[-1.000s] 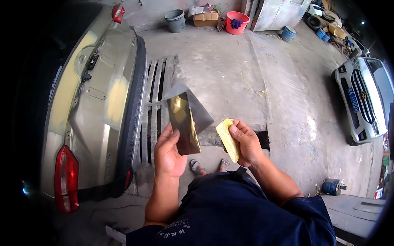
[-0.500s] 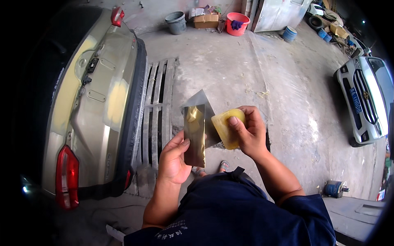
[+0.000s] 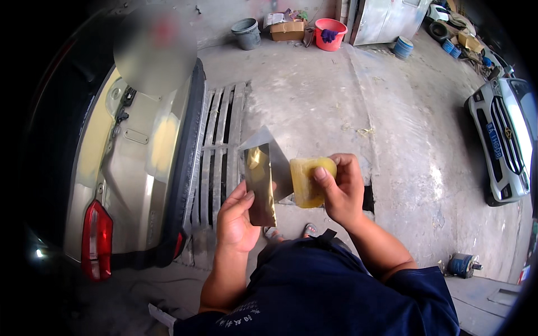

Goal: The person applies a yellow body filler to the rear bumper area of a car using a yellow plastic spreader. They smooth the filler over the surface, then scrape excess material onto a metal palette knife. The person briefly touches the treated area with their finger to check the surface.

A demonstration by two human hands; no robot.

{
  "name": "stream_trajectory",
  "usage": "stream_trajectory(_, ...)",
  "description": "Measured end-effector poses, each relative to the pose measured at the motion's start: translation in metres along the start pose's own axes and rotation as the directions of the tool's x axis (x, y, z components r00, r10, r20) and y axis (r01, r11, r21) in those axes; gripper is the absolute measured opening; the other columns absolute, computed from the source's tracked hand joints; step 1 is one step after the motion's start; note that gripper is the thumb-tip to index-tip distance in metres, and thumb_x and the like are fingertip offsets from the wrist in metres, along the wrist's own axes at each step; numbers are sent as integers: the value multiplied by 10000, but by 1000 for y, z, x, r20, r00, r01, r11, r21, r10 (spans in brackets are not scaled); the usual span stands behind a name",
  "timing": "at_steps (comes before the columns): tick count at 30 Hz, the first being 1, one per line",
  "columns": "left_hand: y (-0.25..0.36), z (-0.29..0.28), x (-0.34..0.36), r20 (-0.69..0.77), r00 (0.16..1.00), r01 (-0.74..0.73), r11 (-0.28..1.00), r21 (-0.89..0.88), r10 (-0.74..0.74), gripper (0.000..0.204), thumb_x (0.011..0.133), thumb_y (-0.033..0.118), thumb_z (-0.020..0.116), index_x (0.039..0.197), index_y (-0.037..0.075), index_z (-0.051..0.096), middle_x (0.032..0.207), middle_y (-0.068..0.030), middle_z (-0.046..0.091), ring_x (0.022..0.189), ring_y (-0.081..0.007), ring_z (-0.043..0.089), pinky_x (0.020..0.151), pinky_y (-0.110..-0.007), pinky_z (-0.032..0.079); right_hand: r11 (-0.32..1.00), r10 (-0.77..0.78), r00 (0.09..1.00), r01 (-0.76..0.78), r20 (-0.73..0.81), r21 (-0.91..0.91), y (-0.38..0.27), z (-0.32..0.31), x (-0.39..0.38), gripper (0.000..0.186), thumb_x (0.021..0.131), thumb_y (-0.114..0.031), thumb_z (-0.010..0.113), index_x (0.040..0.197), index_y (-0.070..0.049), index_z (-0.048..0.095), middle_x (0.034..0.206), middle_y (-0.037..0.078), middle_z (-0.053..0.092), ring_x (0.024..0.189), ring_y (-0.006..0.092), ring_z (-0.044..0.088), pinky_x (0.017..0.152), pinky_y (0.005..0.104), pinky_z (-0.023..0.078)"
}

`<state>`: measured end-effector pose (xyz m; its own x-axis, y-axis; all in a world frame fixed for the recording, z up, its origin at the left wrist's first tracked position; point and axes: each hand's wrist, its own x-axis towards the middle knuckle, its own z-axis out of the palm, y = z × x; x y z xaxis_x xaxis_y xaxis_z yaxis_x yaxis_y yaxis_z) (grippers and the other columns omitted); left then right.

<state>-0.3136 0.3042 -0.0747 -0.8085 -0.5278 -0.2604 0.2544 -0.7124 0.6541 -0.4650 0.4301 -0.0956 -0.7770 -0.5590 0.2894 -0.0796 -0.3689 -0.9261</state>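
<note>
My left hand (image 3: 238,218) grips overlapping metal scraper blades: a long upright blade (image 3: 259,193) with a yellow sheen or smear, and a grey sheet (image 3: 280,168) angled behind it. My right hand (image 3: 344,187) is closed on a squarish yellow plastic scraper (image 3: 305,187), thumb on its face. The yellow scraper's left edge is beside the grey sheet, touching it or nearly so. Both hands are in front of me at waist level, above the floor and my sandalled feet.
At left stands a car rear (image 3: 134,185) with pale filler patches (image 3: 163,143); a blurred area covers its upper end. Beside it lies a slotted floor grate (image 3: 218,123). A white car (image 3: 499,134) stands right; buckets (image 3: 330,39), boxes and tyres line the back; a can (image 3: 460,265) sits lower right.
My left hand has shifted slightly right and down with the blades. My right hand has brought the yellow scraper left against or beside them, turning its broad face more into view.
</note>
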Motion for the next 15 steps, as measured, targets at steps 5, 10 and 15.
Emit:
stream_trajectory(5, 9, -7, 10, -59, 995, -79, 996, 32, 81, 382, 913, 49, 431, 1279, -57, 452, 1181, -184, 586, 1112, -248, 563, 951, -345, 441, 873, 321, 944, -326, 75, 363, 14, -3, 30, 219, 905, -149, 619, 1015, -39, 465, 892, 31, 595, 789, 75, 558, 705, 225, 472)
stream_trajectory(10, 25, -36, 26, -86, 995, -55, 996, -66, 50, 370, 894, 32, 445, 1255, -37, 492, 1195, -179, 585, 1184, -297, 523, 1012, -390, 403, 844, 431, 901, -419, 43, 336, 44, 16, 52, 153, 918, -165, 593, 996, -67, 507, 898, 32, 575, 785, 90, 548, 708, 247, 476)
stream_trajectory(15, 43, -87, 54, -65, 998, -25, 992, -124, 17, 432, 913, 63, 453, 1330, -43, 409, 1228, -165, 560, 1143, -250, 547, 981, -367, 422, 791, 567, 813, -582, 130, 190, 76, 26, 80, 203, 872, -101, 582, 1056, -45, 517, 914, 30, 595, 803, 109, 577, 723, 241, 474)
